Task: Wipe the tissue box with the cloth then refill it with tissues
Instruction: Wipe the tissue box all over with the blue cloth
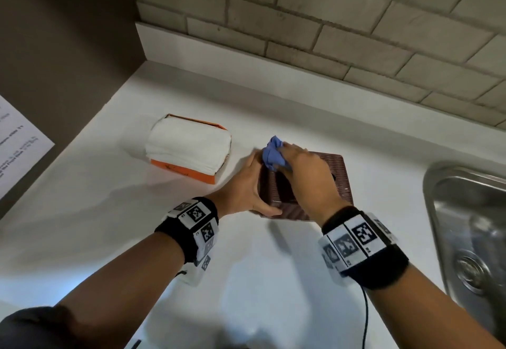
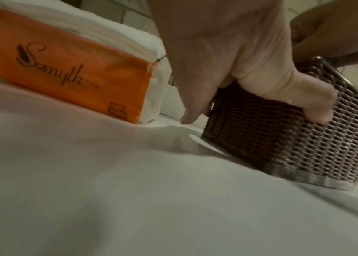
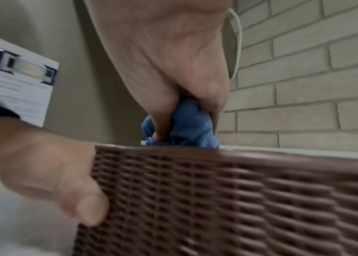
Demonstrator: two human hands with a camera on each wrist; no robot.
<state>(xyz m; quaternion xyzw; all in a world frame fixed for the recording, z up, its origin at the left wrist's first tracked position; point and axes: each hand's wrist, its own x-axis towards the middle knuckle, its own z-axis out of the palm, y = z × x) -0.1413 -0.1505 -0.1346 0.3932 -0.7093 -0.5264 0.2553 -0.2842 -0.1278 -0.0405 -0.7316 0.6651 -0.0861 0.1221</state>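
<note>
At the far left of the white bench (image 1: 109, 211), a printed sheet (image 1: 19, 143) hangs on the dark side wall. Right of it lies an opened orange tissue pack (image 1: 189, 151), white tissues bulging from its top, its long axis running from near left to far right, well apart from the box.

In the middle stands the brown woven tissue box (image 1: 339, 181), upright, its open slot facing up. It looks roughly square from above, so no long axis can be told. The left hand (image 1: 246, 187) grips its left side, thumb curled onto the near face and fingers along the far side, steadying it. The right hand (image 1: 309, 176) is closed around a bunched blue cloth (image 1: 271, 154), pressing it on the box's far left top edge.

At the far right is a steel sink (image 1: 471, 225), near the box.

Risks, as I judge them: the light box could slide or tip if the left hand slackens while the cloth pushes sideways; a hard sweep might shove it toward the sink; the cloth could snag in the weave.
</note>
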